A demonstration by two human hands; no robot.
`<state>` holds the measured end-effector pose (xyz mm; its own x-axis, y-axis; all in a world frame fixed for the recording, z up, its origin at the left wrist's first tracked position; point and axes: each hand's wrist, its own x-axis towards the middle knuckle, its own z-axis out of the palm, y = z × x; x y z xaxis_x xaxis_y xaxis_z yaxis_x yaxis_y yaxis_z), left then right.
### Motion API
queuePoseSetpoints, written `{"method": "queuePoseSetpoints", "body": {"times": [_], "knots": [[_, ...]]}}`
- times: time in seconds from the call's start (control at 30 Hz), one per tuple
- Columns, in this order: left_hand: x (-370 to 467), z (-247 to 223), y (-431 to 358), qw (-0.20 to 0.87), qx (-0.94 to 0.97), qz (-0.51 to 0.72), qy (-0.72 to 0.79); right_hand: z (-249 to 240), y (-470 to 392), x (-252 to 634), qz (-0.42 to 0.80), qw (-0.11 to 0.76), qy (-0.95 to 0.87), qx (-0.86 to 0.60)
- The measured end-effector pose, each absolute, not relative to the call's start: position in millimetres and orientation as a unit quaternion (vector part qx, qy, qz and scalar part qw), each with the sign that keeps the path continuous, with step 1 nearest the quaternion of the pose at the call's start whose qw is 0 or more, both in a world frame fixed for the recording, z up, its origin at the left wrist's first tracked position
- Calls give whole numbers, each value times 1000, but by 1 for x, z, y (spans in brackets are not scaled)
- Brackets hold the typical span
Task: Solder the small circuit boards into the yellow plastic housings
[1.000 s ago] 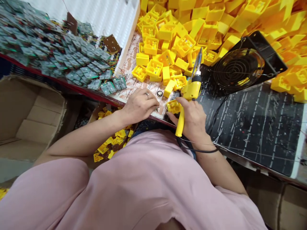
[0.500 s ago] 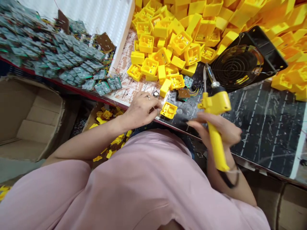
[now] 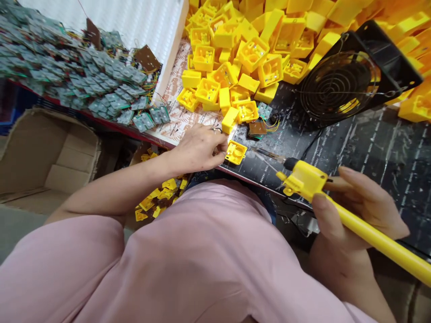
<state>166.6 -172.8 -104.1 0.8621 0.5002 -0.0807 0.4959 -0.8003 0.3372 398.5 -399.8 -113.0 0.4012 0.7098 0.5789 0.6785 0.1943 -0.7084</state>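
A small open yellow plastic case (image 3: 236,152) lies near the front edge of the bench, with metal pieces inside. At its left side, my left hand (image 3: 202,149) is closed, thumb and curled fingertips against the case's edge; the exact grip is partly hidden. My right hand (image 3: 360,206) is wrapped round a yellow soldering gun (image 3: 308,179) with a long handle. Its metal tip and thin feed tube point left, just right of the case and apart from it. Behind the case lie a brown circuit board (image 3: 257,128) with yellow wires and another yellow case (image 3: 230,120).
A large heap of yellow cases (image 3: 252,54) fills the back. A black fan (image 3: 350,85) stands at the right. Many wired circuit boards (image 3: 111,85) pile up at the left beside a white ribbed tray (image 3: 148,22). Cardboard boxes (image 3: 50,166) stand below the bench.
My right hand has swung the soldering gun from pointing up to pointing left, its tip now beside the case. My left hand stays at the case's left edge. The view has shifted slightly.
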Motion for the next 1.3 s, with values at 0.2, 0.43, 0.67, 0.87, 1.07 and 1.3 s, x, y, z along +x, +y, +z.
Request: {"method": "queuePoseSetpoints", "body": {"times": [0.2, 0.43, 0.67, 0.87, 1.07, 1.3], "knots": [[177, -89, -171, 152, 949, -72, 268, -94, -377, 384, 21, 461, -718, -521], [184, -79, -171, 113, 950, -128, 262, -83, -361, 379, -8, 374, -776, -507], [187, -77, -171, 88, 956, -139, 245, -81, -366, 373, 28, 368, -778, -508], [191, -76, -171, 70, 958, -143, 238, -77, -362, 376, 4, 374, -786, -492], [192, -78, -169, 71, 967, -117, 213, -64, -372, 378, 47, 342, -775, -530], [193, -75, -167, 73, 963, -138, 219, -79, -380, 388, 53, 382, -716, -581]]}}
